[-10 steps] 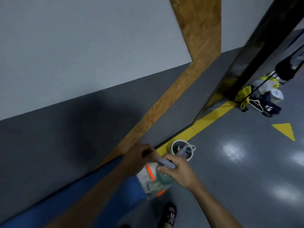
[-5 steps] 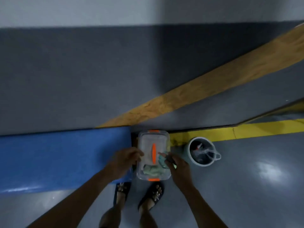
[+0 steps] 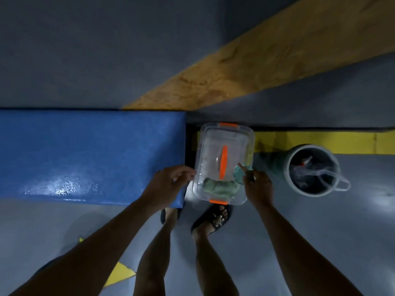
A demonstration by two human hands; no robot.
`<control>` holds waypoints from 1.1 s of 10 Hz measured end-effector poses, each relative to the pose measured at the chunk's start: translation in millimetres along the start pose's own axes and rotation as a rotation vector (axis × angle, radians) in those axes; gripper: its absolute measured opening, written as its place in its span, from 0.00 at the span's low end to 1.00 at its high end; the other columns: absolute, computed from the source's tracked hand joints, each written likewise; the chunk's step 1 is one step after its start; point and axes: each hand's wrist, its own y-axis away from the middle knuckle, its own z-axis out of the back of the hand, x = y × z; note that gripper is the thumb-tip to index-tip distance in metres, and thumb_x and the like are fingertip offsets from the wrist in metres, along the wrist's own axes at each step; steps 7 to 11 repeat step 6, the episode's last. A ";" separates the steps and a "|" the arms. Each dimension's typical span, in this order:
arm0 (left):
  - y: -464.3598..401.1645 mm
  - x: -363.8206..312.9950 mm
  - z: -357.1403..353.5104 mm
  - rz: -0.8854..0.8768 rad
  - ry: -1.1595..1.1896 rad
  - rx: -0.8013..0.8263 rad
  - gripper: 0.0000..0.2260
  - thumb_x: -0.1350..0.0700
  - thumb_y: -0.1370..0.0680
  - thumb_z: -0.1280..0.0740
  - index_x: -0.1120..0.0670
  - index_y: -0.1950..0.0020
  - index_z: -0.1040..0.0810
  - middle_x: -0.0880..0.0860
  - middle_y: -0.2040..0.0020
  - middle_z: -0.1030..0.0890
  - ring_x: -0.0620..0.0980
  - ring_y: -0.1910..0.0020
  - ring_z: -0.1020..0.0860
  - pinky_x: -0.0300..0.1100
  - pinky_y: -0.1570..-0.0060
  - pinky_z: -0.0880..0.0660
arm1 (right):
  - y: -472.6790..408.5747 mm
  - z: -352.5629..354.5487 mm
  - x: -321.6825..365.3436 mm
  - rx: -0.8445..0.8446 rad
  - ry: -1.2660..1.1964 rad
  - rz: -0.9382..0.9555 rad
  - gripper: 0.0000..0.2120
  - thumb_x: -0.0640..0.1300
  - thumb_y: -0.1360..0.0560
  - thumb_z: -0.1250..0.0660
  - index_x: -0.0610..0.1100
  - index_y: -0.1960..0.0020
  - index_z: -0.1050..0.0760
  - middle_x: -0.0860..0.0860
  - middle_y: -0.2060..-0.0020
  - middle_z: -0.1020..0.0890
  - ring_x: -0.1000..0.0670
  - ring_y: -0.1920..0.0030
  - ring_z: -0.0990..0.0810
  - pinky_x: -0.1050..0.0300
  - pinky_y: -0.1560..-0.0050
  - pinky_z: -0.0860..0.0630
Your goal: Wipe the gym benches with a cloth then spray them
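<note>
A blue padded bench (image 3: pixel 89 154) runs along the wall at the left, its surface glossy near the front edge. A clear plastic box (image 3: pixel 224 144) with an orange handle and orange latches stands on the floor just off the bench's right end. A pale green cloth (image 3: pixel 218 188) lies inside it. My left hand (image 3: pixel 171 182) has its fingers curled against the box's left rim. At the box's right rim, my right hand (image 3: pixel 257 184) is closed on a teal object (image 3: pixel 238 174); whether that is a cloth or a bottle is unclear.
A grey bin (image 3: pixel 290 165) lined with a clear plastic bag stands right of the box. A wooden board (image 3: pixel 256 60) leans against the grey wall. A yellow line (image 3: pixel 320 139) runs along the wall's foot. My sandalled feet (image 3: pixel 211 218) are just in front of the box.
The view has swung down from the wall and come closer to the box. Both hands stay at the box's two sides, the right one still on the teal object.
</note>
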 end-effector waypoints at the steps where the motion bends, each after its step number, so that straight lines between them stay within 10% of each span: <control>1: -15.4 20.9 -6.9 0.023 0.014 -0.010 0.11 0.58 0.20 0.37 0.44 0.50 0.18 0.38 0.55 0.16 0.35 0.52 0.19 0.30 0.49 0.25 | -28.4 -18.9 -3.8 0.060 0.089 0.001 0.09 0.43 0.23 0.36 0.41 0.49 0.19 0.40 0.51 0.19 0.37 0.50 0.21 0.49 0.53 0.25; 11: -33.4 64.9 -6.1 0.024 -0.077 0.039 0.09 0.53 0.18 0.38 0.45 0.46 0.19 0.36 0.53 0.17 0.31 0.50 0.21 0.24 0.50 0.29 | -91.0 -72.1 -27.4 0.038 0.119 -0.005 0.19 0.56 0.21 0.44 0.50 0.35 0.25 0.44 0.39 0.21 0.40 0.42 0.21 0.46 0.45 0.23</control>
